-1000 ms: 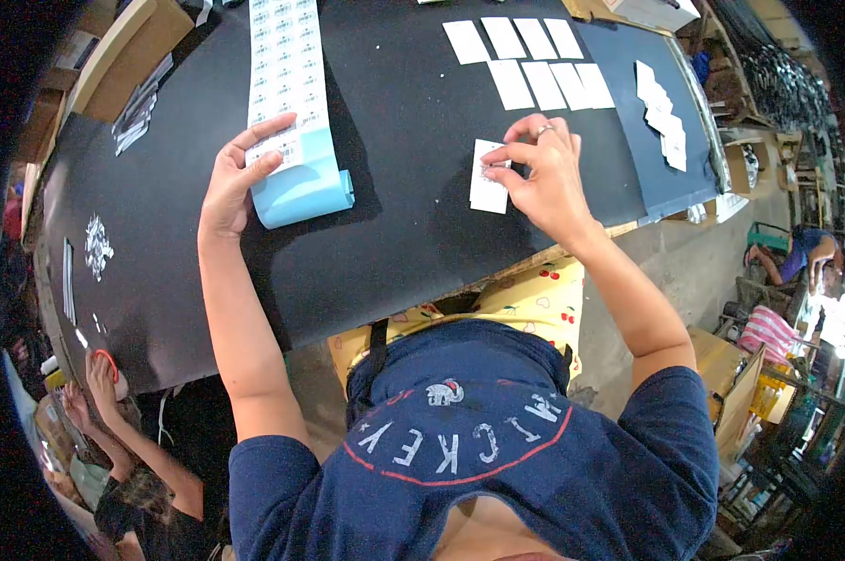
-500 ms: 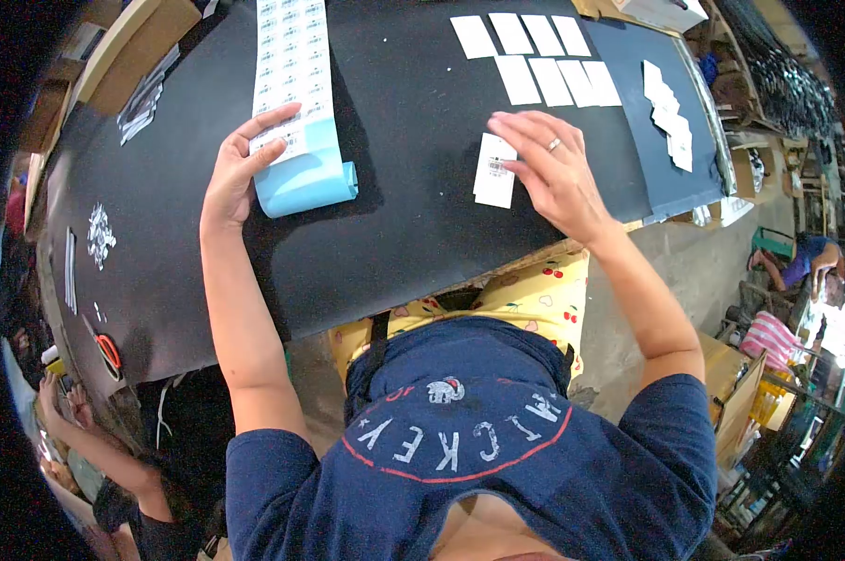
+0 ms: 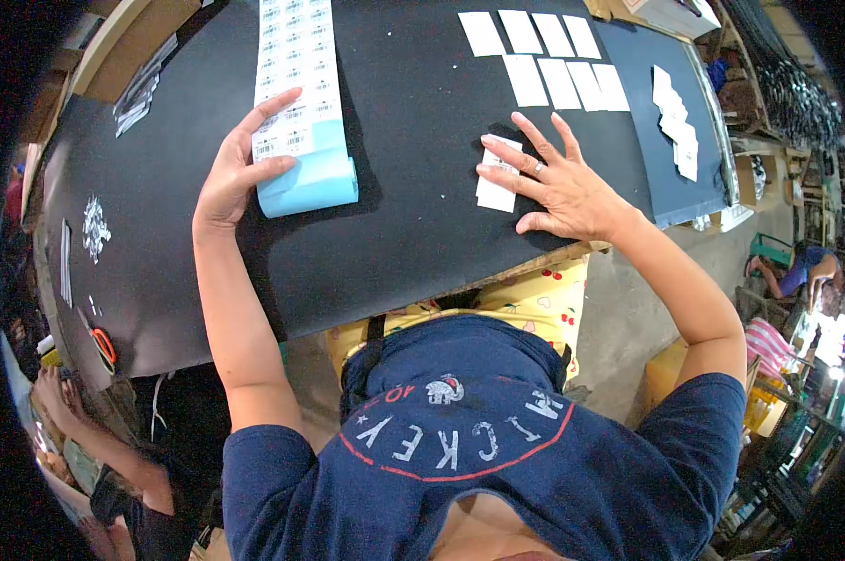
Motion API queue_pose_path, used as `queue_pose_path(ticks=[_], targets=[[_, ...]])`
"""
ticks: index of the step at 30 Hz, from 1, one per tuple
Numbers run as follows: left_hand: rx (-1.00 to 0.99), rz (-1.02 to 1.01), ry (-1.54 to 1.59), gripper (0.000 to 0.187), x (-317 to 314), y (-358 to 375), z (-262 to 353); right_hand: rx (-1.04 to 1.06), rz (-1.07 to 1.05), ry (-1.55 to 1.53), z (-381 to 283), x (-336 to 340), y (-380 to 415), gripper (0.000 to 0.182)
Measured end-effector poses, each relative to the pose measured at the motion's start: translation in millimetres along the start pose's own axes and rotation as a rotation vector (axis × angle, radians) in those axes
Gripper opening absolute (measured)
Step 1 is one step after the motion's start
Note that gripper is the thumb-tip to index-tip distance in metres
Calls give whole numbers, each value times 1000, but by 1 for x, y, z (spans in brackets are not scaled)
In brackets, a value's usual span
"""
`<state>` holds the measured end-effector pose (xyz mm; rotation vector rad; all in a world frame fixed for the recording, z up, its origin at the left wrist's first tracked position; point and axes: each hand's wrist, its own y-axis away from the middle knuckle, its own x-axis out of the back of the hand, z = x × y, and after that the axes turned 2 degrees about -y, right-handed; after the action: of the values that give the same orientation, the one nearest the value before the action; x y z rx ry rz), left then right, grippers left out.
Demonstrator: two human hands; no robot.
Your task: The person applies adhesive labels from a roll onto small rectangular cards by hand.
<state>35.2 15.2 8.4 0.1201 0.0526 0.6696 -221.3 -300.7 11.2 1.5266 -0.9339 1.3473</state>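
Note:
My left hand [image 3: 237,170] grips the left edge of a long strip of barcode labels [image 3: 296,70], thumb and index finger lying apart on top and the other fingers mostly hidden. Where the labels end, the strip's bare blue backing [image 3: 312,192] curls over at the near end. My right hand [image 3: 567,187] is open, its fingers spread over white cards [image 3: 497,194] that overlap on the table. A barcode label on the top card is partly covered by the fingers. Beyond this hand, several blank white cards [image 3: 525,81] lie in two rows.
Overlapping white cards [image 3: 673,122] lie on the right side of the black table [image 3: 394,252]. Orange-handled scissors [image 3: 102,348], a pile of small scraps [image 3: 95,229] and thin strips [image 3: 145,86] are at the left. Another person's hand [image 3: 56,397] shows at lower left.
My right hand has gone from pinched fingers beside the labelled card to spread fingers lying over it. My left thumb has shifted slightly on the strip.

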Motion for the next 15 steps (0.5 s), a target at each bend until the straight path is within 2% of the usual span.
queue_pose_path(ticks=[5,11,13,15], targets=[[-10,-13,2,78,-6,1,2,9,-2,-8,-2,2,0,77],[-30,83,40,65,-3,-2,-2,58,-5,69,-2,-1,0,71],[36,121,107,60,-2,-2,-1,71,-24,54,-1,0,-1,70],[-13,150,148,57,-6,-4,-1,64,-14,56,-2,2,-1,69]])
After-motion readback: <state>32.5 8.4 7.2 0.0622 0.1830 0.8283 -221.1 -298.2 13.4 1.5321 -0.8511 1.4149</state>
